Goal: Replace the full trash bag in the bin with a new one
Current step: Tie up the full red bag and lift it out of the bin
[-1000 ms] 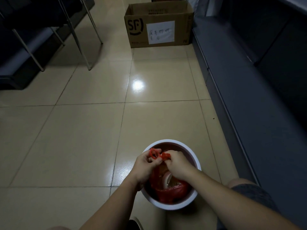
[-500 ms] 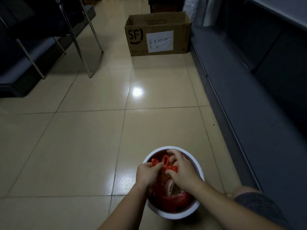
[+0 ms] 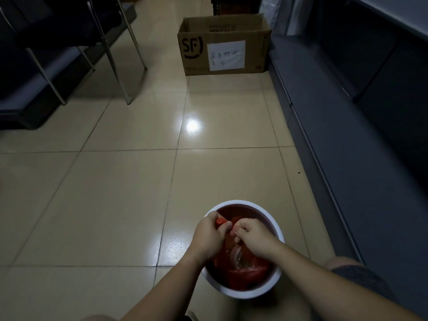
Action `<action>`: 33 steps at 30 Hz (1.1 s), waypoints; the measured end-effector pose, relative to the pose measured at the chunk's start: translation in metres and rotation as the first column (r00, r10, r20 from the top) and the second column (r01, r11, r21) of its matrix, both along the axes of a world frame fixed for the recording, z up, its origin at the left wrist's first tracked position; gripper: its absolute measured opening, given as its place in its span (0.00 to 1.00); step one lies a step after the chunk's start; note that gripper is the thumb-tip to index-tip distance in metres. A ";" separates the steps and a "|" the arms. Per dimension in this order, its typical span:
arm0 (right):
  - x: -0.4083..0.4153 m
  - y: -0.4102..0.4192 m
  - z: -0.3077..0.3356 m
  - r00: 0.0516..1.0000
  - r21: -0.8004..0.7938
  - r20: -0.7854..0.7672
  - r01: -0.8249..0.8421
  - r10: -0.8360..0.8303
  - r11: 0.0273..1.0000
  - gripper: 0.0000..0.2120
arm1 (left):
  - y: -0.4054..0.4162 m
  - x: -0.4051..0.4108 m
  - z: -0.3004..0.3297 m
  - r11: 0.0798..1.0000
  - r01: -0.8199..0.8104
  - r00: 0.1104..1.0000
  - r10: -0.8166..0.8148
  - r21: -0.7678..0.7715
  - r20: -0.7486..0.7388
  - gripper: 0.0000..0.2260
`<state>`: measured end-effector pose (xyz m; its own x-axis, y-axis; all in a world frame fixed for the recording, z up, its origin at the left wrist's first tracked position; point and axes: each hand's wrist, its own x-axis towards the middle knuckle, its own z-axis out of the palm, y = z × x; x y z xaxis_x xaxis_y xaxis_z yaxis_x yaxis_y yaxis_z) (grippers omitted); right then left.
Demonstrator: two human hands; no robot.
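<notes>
A round white bin (image 3: pixel 276 230) stands on the tiled floor near the bottom of the view. Inside it sits a red trash bag (image 3: pixel 240 273) with clear plastic rubbish showing through. My left hand (image 3: pixel 208 237) is closed on a red handle of the bag at the bin's left rim. My right hand (image 3: pixel 253 239) is closed on the other red handle just beside it, over the bin's middle. Both hands hide the knot area between them.
An open cardboard box (image 3: pixel 223 46) with a white label stands far ahead on the floor. Metal chair legs (image 3: pixel 115 66) and a dark seat are at the far left. A long dark bench or cabinet (image 3: pixel 347 135) runs along the right. My knee (image 3: pixel 342 265) is beside the bin.
The hands have pulled slightly apart on the red handles, the left one shifting toward the bin's left rim. The camera has tilted and moved, so the bin sits a little further right.
</notes>
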<state>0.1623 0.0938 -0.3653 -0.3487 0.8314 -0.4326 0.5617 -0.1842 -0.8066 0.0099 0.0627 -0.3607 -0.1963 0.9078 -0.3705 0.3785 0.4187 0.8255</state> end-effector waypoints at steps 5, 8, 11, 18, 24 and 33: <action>0.004 0.000 0.000 0.980 0.140 -0.013 0.199 -0.199 0.970 0.03 | 0.001 0.005 -0.004 0.996 -0.068 0.996 0.071 -0.052 0.054 0.07; 0.010 -0.004 -0.007 0.992 0.394 -0.035 0.127 -0.123 0.910 0.06 | 0.001 0.007 -0.009 0.986 -0.089 0.971 0.116 -0.139 0.207 0.11; 0.020 -0.009 -0.016 0.997 0.608 -0.010 -0.053 0.075 0.792 0.06 | 0.003 0.011 -0.011 0.955 -0.166 0.895 0.251 -0.247 0.368 0.10; 0.022 -0.001 -0.028 0.993 0.688 0.104 -0.111 0.055 0.717 0.07 | 0.010 0.013 -0.007 0.928 -0.192 0.821 0.331 -0.320 0.466 0.07; 0.047 -0.003 -0.022 0.982 0.647 0.128 -0.191 0.142 0.738 0.03 | 0.018 -0.017 -0.008 0.968 -0.232 0.965 0.241 -0.094 0.100 0.07; 0.101 -0.009 -0.022 0.869 0.510 0.366 -0.487 0.333 0.709 0.08 | 0.026 -0.035 -0.015 0.995 -0.092 0.972 0.083 -0.031 -0.221 0.10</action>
<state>0.2629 0.0846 -0.3875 -0.6689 0.7423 -0.0405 0.6500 0.5575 -0.5165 -0.0250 0.0883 -0.3762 -0.3547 0.8686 -0.3460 0.5084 0.4897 0.7083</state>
